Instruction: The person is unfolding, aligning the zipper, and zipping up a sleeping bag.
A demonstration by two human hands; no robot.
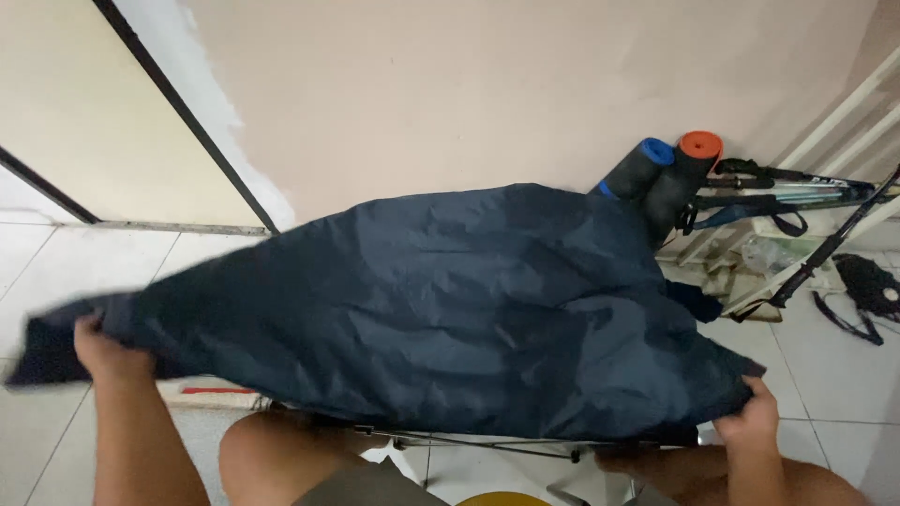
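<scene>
Both knees sit lowest in frame, cut off. Left hand (105, 351) and right hand (750, 417) each clench an edge of the crumpled navy nylon cloth (450, 309), spread between them, hiding a metal frame (487, 445). Beyond: white tiled floor (834, 375), pink wall (469, 84), rolled foam mats (666, 178).

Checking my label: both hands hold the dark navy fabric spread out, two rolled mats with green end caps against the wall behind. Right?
Not quite. In the head view the rolled mats' end caps are blue and orange, not green. Left hand and right hand do hold the dark navy fabric spread out.
</scene>
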